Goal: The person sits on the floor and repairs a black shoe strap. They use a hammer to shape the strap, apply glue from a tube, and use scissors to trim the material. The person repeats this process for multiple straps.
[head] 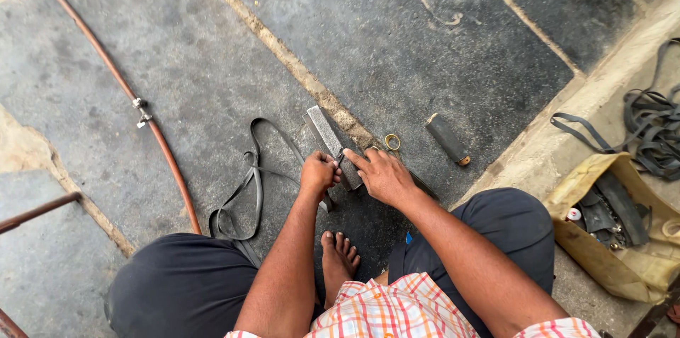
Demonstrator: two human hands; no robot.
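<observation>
your left hand (318, 174) is clenched on a small tool, unclear which. your right hand (382, 175) presses the grey file (327, 136) flat, forefinger stretched out. a brass ring (392, 142) lies just right.

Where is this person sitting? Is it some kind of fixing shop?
Probably an open-air repair spot for tyres or cycles, right on a stone pavement. Black rubber strips lie about, a yellowish bag holds more rubber bits, and both hands work at a flat metal rasp.
</observation>
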